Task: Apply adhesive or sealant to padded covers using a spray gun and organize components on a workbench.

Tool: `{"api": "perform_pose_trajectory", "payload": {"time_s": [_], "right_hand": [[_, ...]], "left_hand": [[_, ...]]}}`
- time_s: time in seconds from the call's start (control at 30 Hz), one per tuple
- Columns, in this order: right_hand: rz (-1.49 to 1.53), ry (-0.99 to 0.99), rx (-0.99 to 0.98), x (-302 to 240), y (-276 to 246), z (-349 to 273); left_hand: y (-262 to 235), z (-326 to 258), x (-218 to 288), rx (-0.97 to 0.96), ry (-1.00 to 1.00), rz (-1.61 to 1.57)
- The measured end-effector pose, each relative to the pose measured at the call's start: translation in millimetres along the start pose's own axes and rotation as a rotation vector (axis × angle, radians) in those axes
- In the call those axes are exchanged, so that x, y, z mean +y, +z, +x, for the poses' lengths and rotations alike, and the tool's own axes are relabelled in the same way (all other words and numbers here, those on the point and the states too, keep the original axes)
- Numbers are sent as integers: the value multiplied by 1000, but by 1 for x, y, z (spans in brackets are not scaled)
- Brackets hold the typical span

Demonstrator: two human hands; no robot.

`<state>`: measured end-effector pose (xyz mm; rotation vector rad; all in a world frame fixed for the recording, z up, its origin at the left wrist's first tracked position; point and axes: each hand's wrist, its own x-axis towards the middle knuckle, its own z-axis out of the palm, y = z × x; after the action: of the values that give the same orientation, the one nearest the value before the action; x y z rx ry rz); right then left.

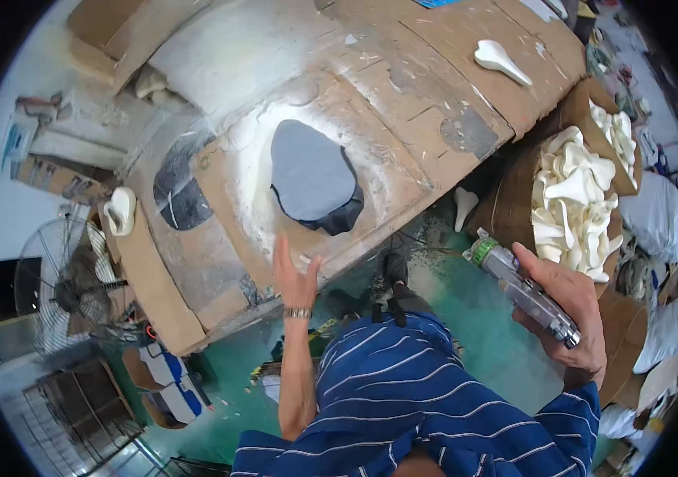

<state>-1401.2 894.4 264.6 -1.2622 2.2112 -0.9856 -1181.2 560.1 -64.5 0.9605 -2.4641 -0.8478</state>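
Right grip (568,298) wraps a probably stiff, weighty green-collared tool (523,292), best held mid-barrel; left grip (295,282) spreads empty by the counter's (406,147) near edge.

Wide head-height fisheye view, steeply down over the workbench (402,123)

Brown cardboard-covered table (466,63): before the person (402,381)
Grey rounded pad (311,171): on the table, beyond the bare left hand (295,276)
White saddle-shaped pieces (577,191): in the brown cardboard box (514,187), right of the table
Round dark wire fan (69,294): left of the table
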Motion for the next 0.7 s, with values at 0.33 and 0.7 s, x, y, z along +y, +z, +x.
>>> {"api": "perform_pose_trajectory", "payload": {"time_s": [0.33,0.7], "right_hand": [[-95,-64,-134,-94,45,48],[-373,-60,-78,-202,109,36]], "left_hand": [[2,-219,-200,-502,-675,-34],[34,-347,-318,-485,-1195,-349]]}}
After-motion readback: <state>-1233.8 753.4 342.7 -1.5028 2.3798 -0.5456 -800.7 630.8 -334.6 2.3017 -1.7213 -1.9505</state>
